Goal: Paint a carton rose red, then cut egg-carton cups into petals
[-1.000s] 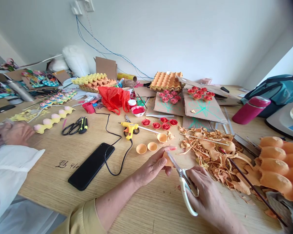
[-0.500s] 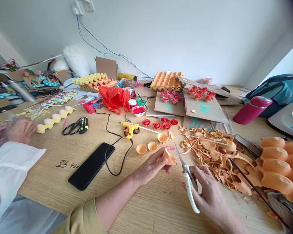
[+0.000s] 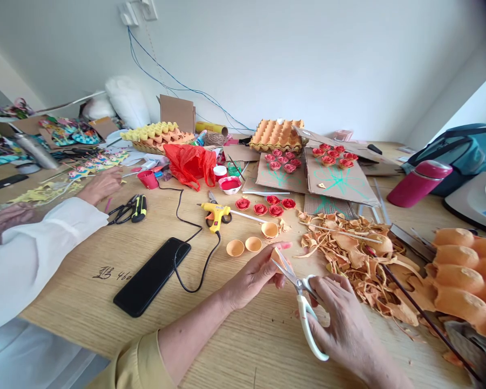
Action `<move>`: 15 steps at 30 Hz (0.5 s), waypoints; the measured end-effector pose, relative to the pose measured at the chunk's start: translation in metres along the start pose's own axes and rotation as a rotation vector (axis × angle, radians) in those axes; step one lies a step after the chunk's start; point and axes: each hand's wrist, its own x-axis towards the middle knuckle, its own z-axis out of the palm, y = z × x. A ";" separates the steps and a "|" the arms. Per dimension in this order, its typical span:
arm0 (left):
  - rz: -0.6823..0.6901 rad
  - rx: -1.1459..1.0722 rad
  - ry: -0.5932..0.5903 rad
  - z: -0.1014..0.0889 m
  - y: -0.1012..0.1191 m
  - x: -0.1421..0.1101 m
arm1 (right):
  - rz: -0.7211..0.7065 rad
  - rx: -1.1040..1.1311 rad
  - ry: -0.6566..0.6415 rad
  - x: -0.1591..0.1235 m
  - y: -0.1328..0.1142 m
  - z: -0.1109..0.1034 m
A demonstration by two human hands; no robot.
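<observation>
Between the thumb and fingers of my left hand [image 3: 254, 276] is an orange egg-carton cup [image 3: 278, 260], partly hidden by the fingers and blades. My right hand [image 3: 342, 319] grips white-handled scissors [image 3: 301, 285], whose parted blades lie at the cup's edge. Just beyond my left hand stand several cut orange cups [image 3: 235, 248] on the wooden table. A heap of orange carton scraps [image 3: 356, 259] spreads to the right of the scissors. Several red paper roses [image 3: 260, 209] sit farther back.
A yellow glue gun [image 3: 216, 215] with a black cord and a black phone [image 3: 152, 276] lie to the left. A co-worker's white sleeve [image 3: 56, 243] reaches in at far left. Orange egg cartons [image 3: 457, 270] and a pink bottle [image 3: 419, 183] stand right.
The scissors have moved left, bringing their blades to the cup in my left hand. The co-worker's arm has reached farther forward, and the yellow carton strip is no longer visible where it lay.
</observation>
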 end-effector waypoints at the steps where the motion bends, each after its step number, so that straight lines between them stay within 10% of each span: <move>1: -0.004 0.016 0.000 0.000 0.001 0.000 | -0.003 -0.005 0.001 0.000 0.000 0.000; 15: 0.008 -0.006 -0.005 0.002 0.001 0.001 | -0.018 0.034 -0.028 -0.003 -0.002 -0.001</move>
